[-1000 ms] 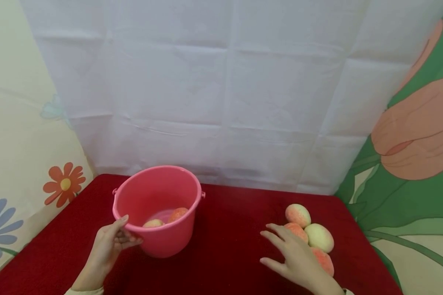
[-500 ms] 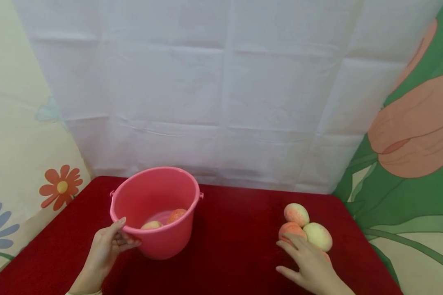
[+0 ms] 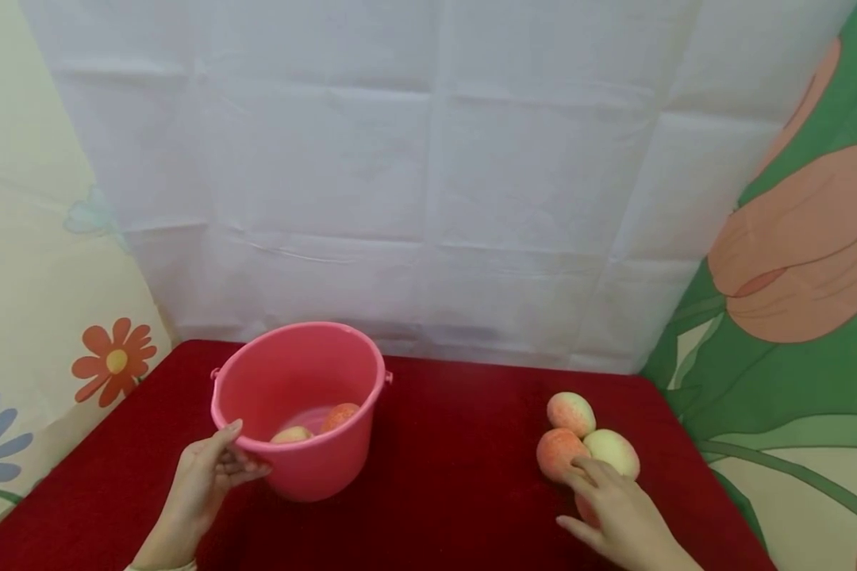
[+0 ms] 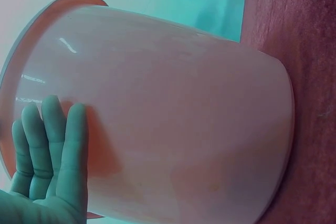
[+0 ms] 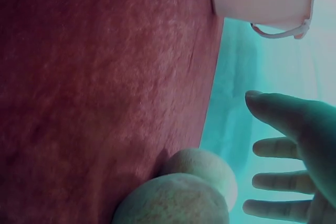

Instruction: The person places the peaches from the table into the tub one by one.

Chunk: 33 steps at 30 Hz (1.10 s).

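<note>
A pink bucket (image 3: 324, 468) stands on the red cloth at the left, two peaches inside: an orange-red one (image 3: 340, 415) and a paler one (image 3: 291, 434). My left hand (image 3: 201, 485) pinches its near-left rim, thumb over the edge, fingers (image 4: 76, 135) against the outer wall. At the right lie a pale peach with a blush (image 3: 571, 413), an orange-red peach (image 3: 559, 454) and a yellowish peach (image 3: 612, 452). My right hand (image 3: 623, 511) hovers, fingers spread, over a nearer peach (image 3: 586, 510), which it mostly hides. In the right wrist view its thumb and fingers look straight.
Red cloth (image 3: 457, 468) covers the table between bucket and peaches. A creased white sheet (image 3: 428, 198) hangs behind the table. Flower-printed cloths stand at the left (image 3: 36, 262) and right (image 3: 778, 381). The bucket's handle (image 5: 278, 34) hangs along its side.
My right hand has moved right and slightly nearer, uncovering the orange-red peach and passing over the nearest one. My left hand keeps its hold on the bucket rim. The view has shifted slightly.
</note>
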Motion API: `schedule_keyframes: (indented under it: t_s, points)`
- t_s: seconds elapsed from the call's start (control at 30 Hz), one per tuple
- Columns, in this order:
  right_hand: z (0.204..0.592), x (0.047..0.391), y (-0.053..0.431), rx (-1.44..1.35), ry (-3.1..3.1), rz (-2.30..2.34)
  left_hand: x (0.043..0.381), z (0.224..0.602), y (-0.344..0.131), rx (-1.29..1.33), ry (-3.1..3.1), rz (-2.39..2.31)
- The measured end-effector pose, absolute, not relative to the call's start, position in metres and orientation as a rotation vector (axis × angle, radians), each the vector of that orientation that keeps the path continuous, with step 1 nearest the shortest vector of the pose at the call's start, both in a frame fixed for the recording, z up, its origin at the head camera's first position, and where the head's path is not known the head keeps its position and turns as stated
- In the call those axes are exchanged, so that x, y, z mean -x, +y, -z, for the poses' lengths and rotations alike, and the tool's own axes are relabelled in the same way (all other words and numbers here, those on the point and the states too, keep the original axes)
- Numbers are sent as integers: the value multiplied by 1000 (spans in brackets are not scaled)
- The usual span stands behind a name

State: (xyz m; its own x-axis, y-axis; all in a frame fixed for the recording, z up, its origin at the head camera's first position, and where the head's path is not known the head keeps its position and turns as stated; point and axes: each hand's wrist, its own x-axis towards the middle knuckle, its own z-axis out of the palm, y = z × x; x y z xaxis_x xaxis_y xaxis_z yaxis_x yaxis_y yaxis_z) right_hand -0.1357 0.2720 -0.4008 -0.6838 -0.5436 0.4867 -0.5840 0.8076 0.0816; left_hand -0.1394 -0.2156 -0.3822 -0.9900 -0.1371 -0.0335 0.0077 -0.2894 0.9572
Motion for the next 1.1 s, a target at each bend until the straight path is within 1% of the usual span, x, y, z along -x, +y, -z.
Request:
schedule_keyframes:
  t_s: [0.27,0.63,1.1]
  points:
    - [402,134,280,-751,-2547,-103,140,383,-215,-63,-1778,2463]
    - [406,132,291,-652,-2707,-111,139,382,-216,-144,-1814,2447]
    - [408,131,295,-662,-2775,-157,139,382,-216,-178,-1834,2424]
